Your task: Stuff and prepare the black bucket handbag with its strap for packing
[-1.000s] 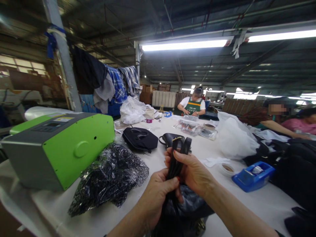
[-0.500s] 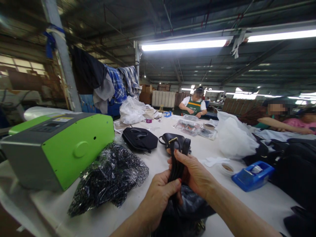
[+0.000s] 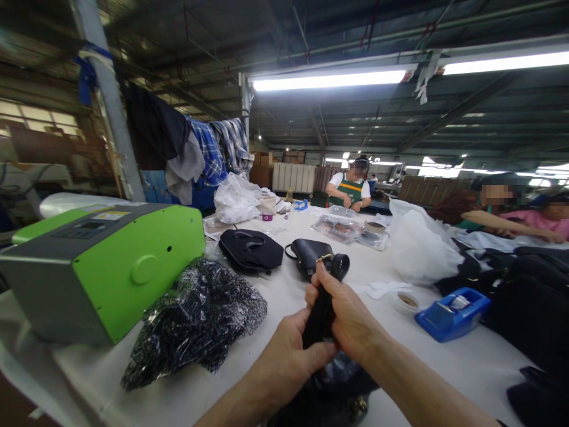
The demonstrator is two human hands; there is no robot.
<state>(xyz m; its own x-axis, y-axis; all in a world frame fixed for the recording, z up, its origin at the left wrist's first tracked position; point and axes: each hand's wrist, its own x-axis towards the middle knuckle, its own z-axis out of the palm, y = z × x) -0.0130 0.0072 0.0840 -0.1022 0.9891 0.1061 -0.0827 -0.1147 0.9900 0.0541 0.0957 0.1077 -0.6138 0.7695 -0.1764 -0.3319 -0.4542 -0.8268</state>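
Between my two hands, just above the near edge of the white table (image 3: 444, 362), stands a bundle of black strap (image 3: 320, 311), folded on itself and held upright. I have my left hand (image 3: 284, 362) closed round its lower part, thumb pressed across the front. I have my right hand (image 3: 351, 317) wrapped round the upper part, fingers curled tight, with the looped top of the strap and a small gold buckle (image 3: 324, 258) sticking out above my knuckles. Directly below both hands lies a dark crumpled bag (image 3: 342, 385), and I cannot tell whether the strap is joined to it.

Just beyond my right hand sits a small black handbag (image 3: 306, 254), and left of that a flat black pouch (image 3: 251, 250). Left of my left hand lies a heap of black mesh in clear plastic (image 3: 195, 317), touching a green and grey machine (image 3: 102, 267). Right of my right hand, apart from it, I see a blue tape dispenser (image 3: 451, 313) and a roll of tape (image 3: 406, 301). Far across the table, other people work.
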